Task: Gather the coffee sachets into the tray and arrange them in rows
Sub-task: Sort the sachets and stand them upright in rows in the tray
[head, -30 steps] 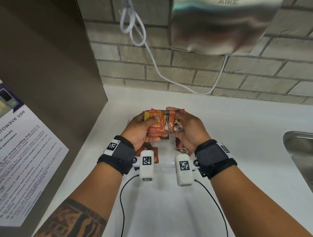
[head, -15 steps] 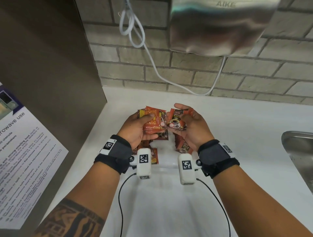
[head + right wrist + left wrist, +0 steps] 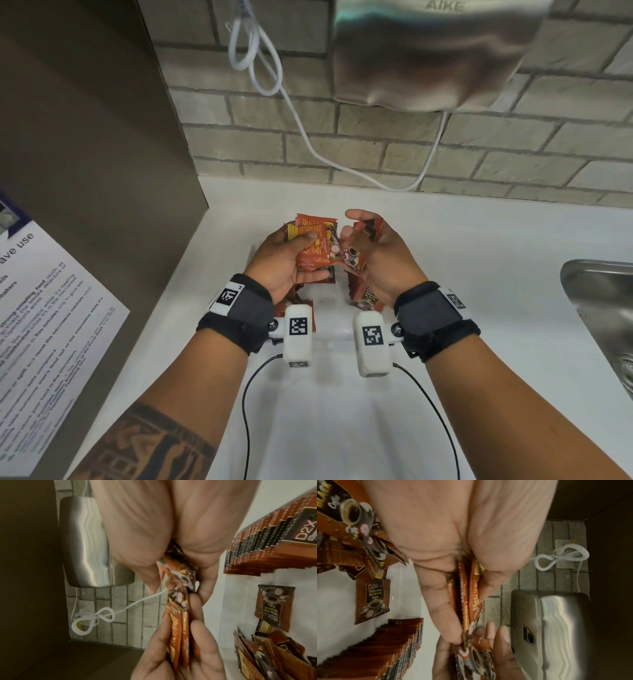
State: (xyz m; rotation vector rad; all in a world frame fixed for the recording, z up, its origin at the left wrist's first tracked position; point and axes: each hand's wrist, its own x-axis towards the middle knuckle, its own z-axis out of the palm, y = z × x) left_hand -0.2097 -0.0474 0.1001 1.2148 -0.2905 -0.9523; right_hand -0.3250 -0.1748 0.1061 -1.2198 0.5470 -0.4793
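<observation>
My left hand [image 3: 294, 250] grips a small stack of orange-brown coffee sachets [image 3: 315, 246] between thumb and fingers, above the white tray [image 3: 333, 336]. My right hand [image 3: 373, 246] pinches one sachet [image 3: 356, 255] just to the right of that stack, its edge touching it. In the left wrist view the stack [image 3: 471, 601] is edge-on. Below, a neat row of upright sachets [image 3: 399, 649] stands on the tray, one sachet [image 3: 372, 600] lies flat, and a loose pile [image 3: 351, 534] sits beside it. The right wrist view shows the same row [image 3: 265, 540] and pile [image 3: 257, 655].
A steel sink [image 3: 599, 308] lies to the right of the white counter. A metal hand dryer [image 3: 428, 51] with a white cable [image 3: 308, 137] hangs on the brick wall behind. A brown cabinet side [image 3: 85, 171] with a paper notice [image 3: 41, 325] closes the left.
The two hands have drawn slightly apart. The right hand has pulled one sachet off the stack towards the right, while the left hand keeps the rest.
</observation>
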